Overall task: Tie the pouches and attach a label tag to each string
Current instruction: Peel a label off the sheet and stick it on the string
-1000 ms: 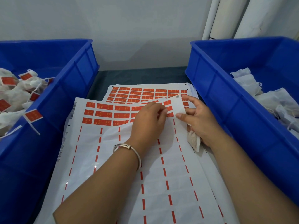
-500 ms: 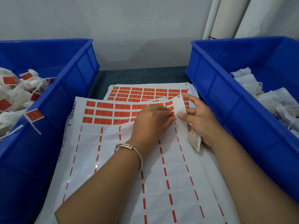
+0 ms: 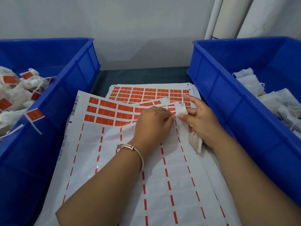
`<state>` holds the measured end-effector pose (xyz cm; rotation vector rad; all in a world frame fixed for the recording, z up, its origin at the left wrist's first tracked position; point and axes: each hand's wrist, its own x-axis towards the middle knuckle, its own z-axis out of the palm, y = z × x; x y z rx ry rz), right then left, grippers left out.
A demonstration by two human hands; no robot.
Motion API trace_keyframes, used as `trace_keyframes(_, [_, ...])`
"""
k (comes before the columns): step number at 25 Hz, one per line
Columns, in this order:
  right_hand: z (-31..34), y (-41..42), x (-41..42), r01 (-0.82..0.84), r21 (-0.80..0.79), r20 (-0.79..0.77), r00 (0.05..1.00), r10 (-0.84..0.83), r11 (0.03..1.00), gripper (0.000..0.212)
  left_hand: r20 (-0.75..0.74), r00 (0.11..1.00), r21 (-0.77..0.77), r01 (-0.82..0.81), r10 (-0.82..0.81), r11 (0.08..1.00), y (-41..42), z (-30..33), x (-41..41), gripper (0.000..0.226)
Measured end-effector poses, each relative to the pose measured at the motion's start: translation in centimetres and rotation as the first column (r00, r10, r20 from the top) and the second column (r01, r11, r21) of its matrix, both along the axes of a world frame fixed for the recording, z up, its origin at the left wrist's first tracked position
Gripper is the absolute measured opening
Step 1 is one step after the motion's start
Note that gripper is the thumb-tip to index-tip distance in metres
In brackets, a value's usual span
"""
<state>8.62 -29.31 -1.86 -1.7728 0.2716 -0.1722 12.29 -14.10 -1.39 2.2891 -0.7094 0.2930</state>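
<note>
- Left hand is curled over the top label sheet, fingers pinched at a red label near the sheet's upper right corner. I honestly can't tell whether the label is already lifted, since the knuckles hide it.
- Right hand does two jobs: thumb and a finger grip the curled-up corner of the sheet, while the lower fingers clench a small white pouch against the palm.
- So the pouch sits just right of and a bit below the label being picked, almost touching the left fingertips. Its long axis runs down toward the person. The label only needs a short hop to the right, I'd say, and the left hand is the one on it.
- The sheet is glossy backing paper, mostly stripped, with red dashes left between empty slots and three rows of orange-red rectangular labels at the far end. A fuller sheet lies underneath on the desk.
- Left blue bin holds soft, fabric-looking pouches that are already tagged; right blue bin holds plain white ones.
</note>
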Motion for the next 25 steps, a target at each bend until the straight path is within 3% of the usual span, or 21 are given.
trace_keyframes(7, [0.20,0.12,-0.02,0.005,0.021,0.010,1.000,-0.005,1.000,0.048,-0.212,0.971,-0.095,-0.135,0.112,0.986,-0.19,-0.02,0.66,0.022])
trace_keyframes(12, [0.20,0.17,-0.06,0.028,0.021,0.016,0.999,-0.028,0.999,0.047,-0.065,0.998,-0.021,-0.006,0.004,1.000,0.12,-0.01,0.16,0.030])
trace_keyframes(20, [-0.07,-0.01,0.20,0.045,-0.002,0.000,0.999,-0.045,0.999,0.042,0.061,0.997,0.086,0.041,-0.047,0.995,0.16,0.03,0.24,0.025])
trace_keyframes(25, [0.15,0.10,-0.04,0.018,0.014,0.013,1.000,-0.018,1.000,0.040,0.043,0.999,0.049,0.031,-0.033,0.998,-0.17,-0.07,0.10,0.023])
